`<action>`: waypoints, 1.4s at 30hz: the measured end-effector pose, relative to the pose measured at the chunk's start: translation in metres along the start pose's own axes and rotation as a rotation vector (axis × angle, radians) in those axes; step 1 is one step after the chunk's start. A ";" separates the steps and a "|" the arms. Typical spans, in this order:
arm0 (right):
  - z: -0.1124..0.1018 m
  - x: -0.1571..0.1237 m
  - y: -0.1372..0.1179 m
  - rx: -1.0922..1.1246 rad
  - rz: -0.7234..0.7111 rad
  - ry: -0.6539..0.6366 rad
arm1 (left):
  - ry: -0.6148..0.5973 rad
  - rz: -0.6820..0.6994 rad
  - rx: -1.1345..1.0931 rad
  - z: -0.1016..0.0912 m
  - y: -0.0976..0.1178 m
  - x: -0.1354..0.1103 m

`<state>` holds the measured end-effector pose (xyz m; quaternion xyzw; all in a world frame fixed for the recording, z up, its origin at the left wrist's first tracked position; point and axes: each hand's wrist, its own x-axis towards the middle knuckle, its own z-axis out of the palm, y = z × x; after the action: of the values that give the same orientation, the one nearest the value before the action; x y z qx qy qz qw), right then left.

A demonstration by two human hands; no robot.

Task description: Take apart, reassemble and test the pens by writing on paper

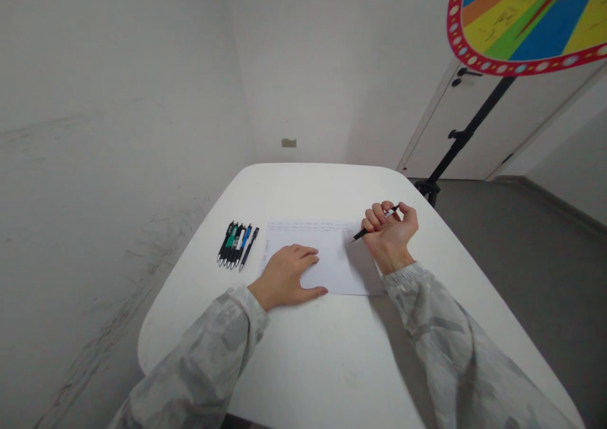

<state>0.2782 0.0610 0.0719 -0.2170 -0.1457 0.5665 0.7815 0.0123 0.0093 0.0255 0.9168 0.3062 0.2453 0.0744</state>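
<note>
A white sheet of paper (pixel 332 265) lies on the table, with rows of faint handwriting along its top edge and some marks down its left side. My left hand (pixel 289 277) rests flat on the paper's left part, fingers spread. Above the sheet's right side, my right hand (pixel 391 230) is closed around a black pen (pixel 360 234), palm turned up and the thumb at the pen's top end. The pen's tip points down and left, close over the paper; whether it touches cannot be told. Several pens (pixel 236 246) lie side by side left of the paper.
The white table (pixel 303 366) has rounded corners and stands near a scuffed wall (pixel 95 163) on the left. At the upper right, a colourful prize wheel (pixel 526 24) stands on a black pole (pixel 474 129) in front of a white door (pixel 441 141).
</note>
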 end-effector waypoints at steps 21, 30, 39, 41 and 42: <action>0.001 -0.003 -0.001 -0.013 0.004 -0.028 | 0.039 0.040 -0.015 -0.001 -0.006 0.000; 0.000 -0.002 0.000 -0.005 0.028 -0.020 | 0.039 0.043 -0.015 -0.001 -0.007 0.001; 0.002 0.004 0.007 -0.155 0.145 -0.105 | 0.022 0.038 -0.024 -0.002 -0.006 0.001; 0.002 0.003 0.009 -0.177 0.140 -0.116 | 0.015 0.042 -0.021 -0.002 -0.005 0.002; 0.001 0.003 0.010 -0.196 0.131 -0.111 | 0.012 0.042 -0.019 -0.002 -0.005 0.002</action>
<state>0.2704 0.0665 0.0676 -0.2697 -0.2290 0.6106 0.7085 0.0095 0.0148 0.0266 0.9208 0.2849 0.2553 0.0760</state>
